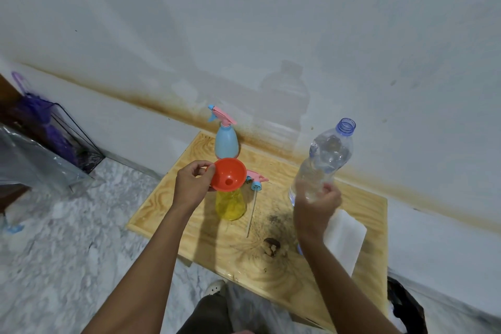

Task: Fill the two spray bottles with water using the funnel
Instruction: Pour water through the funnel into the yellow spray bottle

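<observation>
Pinches funnel [229, 174] rim in left grip [193, 184] to steady spout in open yellow spray bottle [230, 205] just below; clamps right grip [317, 198] round uncapped water bottle [328, 157] low down, mouth up, probably poised to pour; blue spray bottle [226, 144], capped, beyond left grip.

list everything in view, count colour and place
orange plastic funnel: 1, orange, atop yellow bottle
yellow translucent spray bottle: 1, yellow, table middle
blue plastic spray bottle: 1, blue, pink head, table back
loose spray head: 1, pink-blue, lying right of funnel
clear plastic water bottle: 1, clear, uncapped, held above table
folded white sheet: 1, white, table right
wooden table: 1, light wood, by wall
purple umbrella: 1, purple, wire stand, far left
left hand: 1, pinches funnel rim
right hand: 1, grips water bottle
</observation>
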The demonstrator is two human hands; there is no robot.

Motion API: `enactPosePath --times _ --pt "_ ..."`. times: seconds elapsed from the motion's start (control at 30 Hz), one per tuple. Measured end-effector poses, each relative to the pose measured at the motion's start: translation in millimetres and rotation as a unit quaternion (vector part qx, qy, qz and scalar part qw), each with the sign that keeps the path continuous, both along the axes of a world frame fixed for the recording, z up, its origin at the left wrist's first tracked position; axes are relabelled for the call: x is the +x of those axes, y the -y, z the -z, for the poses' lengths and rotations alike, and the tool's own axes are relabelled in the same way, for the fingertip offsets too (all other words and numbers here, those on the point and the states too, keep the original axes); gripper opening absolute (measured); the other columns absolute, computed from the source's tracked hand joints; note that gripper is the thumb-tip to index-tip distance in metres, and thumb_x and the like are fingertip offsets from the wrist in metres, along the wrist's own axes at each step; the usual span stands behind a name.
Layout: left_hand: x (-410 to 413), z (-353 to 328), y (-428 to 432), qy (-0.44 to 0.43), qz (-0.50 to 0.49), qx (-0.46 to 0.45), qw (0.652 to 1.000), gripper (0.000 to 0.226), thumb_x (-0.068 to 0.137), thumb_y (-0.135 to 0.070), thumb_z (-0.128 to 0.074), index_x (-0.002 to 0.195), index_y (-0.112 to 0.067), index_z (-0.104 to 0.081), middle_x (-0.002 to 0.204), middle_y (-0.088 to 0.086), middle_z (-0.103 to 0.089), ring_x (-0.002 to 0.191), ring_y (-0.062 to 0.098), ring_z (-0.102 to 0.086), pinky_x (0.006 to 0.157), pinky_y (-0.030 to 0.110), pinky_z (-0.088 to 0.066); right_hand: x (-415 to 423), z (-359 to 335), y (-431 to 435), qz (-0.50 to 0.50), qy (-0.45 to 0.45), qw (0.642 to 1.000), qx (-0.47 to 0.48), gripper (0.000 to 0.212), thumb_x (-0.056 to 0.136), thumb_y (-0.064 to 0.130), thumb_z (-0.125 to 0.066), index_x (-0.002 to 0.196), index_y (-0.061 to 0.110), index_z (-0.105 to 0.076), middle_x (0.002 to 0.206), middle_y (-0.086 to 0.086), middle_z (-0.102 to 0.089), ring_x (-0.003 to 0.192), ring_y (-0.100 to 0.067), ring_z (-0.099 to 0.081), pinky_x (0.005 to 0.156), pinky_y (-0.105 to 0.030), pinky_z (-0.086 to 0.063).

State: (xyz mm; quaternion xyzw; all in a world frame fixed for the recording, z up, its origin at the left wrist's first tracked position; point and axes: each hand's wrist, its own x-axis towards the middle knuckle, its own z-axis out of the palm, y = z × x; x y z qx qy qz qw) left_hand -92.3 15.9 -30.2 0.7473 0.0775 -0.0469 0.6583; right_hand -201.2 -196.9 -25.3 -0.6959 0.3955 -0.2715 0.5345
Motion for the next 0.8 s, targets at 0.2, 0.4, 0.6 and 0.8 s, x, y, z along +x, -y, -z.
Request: enactPosePath --times 0.2,0.4,0.6,0.8 --pt "3.1 0.5 -4.9 -0.006 0.026 0.003 1.000 0.006 0.093 -0.019 -0.068 0.095 -0.015 -0.071 0.091 0.015 -0.064 0.081 0.024 -0.072 0.061 0.036 -0.062 31.6 -12.4 -54.2 -0.272 -0.070 0.956 0.089 0.040 0.088 0.053 -0.068 0.113 0.022 -0.064 0.096 0.000 -0.073 0.085 -0.015 -0.070 0.074 -0.032 -0.056" --pt "13.9 2.3 -17.3 -0.009 0.063 -0.032 0.997 0.016 0.099 -0.021 -0.058 0.101 -0.013 -0.071 0.088 0.006 -0.070 0.069 0.017 -0.066 0.060 0.031 -0.055 58.9 -11.4 -64.1 -0.239 -0.101 0.966 0.014 0.019 0.089 0.023 -0.066 0.096 0.007 -0.073 0.072 -0.007 -0.073 0.067 -0.022 -0.071 0.069 -0.041 -0.061" --pt "22.7 32.4 -36.1 -0.016 0.227 0.034 0.973 0.037 0.097 -0.009 -0.057 0.126 -0.031 -0.061 0.126 -0.004 -0.062 0.110 0.016 -0.059 0.072 0.015 -0.050 53.6 -11.9 -62.3 -0.228 -0.098 0.969 0.015 0.012 0.089 0.012 -0.062 0.090 0.003 -0.071 0.057 -0.001 -0.067 0.046 -0.001 -0.062 0.051 -0.023 -0.047" --pt "14.4 50.8 -17.3 0.010 0.323 0.093 0.942 0.067 0.081 -0.026 -0.081 0.141 -0.026 -0.052 0.138 -0.013 -0.051 0.123 0.006 -0.047 0.097 0.025 -0.041 32.5 -23.2 -47.6 -0.179 -0.022 0.984 0.016 0.006 0.092 0.014 -0.069 0.087 0.018 -0.068 0.068 -0.002 -0.065 0.062 -0.016 -0.066 0.063 -0.034 -0.058"
